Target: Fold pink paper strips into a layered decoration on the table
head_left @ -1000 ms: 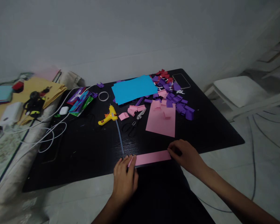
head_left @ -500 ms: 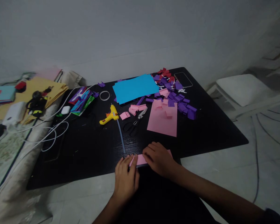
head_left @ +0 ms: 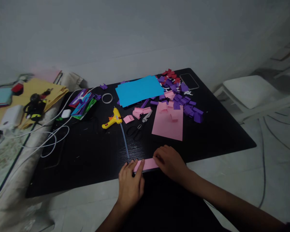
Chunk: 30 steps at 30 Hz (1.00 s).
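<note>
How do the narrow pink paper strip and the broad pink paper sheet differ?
The narrow pink paper strip is slim; the broad pink paper sheet is much wider. The left hand and right hand are on the strip; neither touches the sheet. The strip lies along the near edge of the black table; the sheet lies farther in, bearing folded pink paper pieces. Both are pink.

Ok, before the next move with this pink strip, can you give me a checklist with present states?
1. Left hand on the pink strip: ok, fingers rest on its left end.
2. Right hand gripping the strip: cannot tell, its fingertips are partly hidden.
3. Strip's right end visible: not ok, the right hand covers it.
4. Scissors clear of both hands: ok, farther back on the table.
5. Yellow glue gun set down: ok, lying on the table.
</note>
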{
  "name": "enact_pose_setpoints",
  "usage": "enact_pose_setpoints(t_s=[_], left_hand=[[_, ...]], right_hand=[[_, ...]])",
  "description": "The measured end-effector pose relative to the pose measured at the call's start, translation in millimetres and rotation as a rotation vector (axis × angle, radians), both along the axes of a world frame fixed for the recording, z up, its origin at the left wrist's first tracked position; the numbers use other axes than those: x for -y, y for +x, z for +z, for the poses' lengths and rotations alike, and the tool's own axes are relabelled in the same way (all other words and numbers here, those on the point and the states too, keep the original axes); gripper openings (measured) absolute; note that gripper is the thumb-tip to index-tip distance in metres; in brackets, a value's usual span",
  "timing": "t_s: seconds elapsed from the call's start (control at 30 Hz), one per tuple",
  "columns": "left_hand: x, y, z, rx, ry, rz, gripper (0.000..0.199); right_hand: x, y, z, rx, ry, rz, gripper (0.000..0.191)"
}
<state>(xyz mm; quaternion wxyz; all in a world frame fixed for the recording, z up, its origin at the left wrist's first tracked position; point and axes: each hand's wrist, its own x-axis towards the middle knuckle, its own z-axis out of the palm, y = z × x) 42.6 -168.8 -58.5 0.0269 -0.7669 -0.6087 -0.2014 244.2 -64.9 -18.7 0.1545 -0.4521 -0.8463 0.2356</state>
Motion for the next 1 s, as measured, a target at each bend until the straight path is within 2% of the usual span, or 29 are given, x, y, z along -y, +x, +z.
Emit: enact_pose_setpoints(t_s=[0.27, 0.43, 0.63, 0.73, 0.87, 1.0], left_hand=[[1, 0, -1.5, -0.004, -0.008, 0.004, 0.054], [1, 3, 4.9, 0.007, -0.033, 0.021, 0.054], [2, 3, 19.5, 0.09, -0.029, 0.0, 0.056], [-4, 9, 30.7, 0.167, 0.002, -0.029, 0.047], [-25, 32, 42.4, 0.304, -0.157, -0.099, 0.016], [-48, 52, 43.6, 0.218, -0.239, -0.043, 0.016]], right_hand=[[-9, 59, 14.0, 0.026, -0.103, -0.119, 0.009], [-12, 76, 16.1, 0.043, -0.117, -0.172, 0.01], [-5, 69, 11.5, -0.081, -0.04, -0.177, 0.008], [4, 55, 7.6, -0.193, -0.055, -0.081, 0.009], [11, 33, 4.4, -0.204, -0.069, 0.032, 0.012], [8, 23, 5.2, -0.11, -0.112, 0.053, 0.015]])
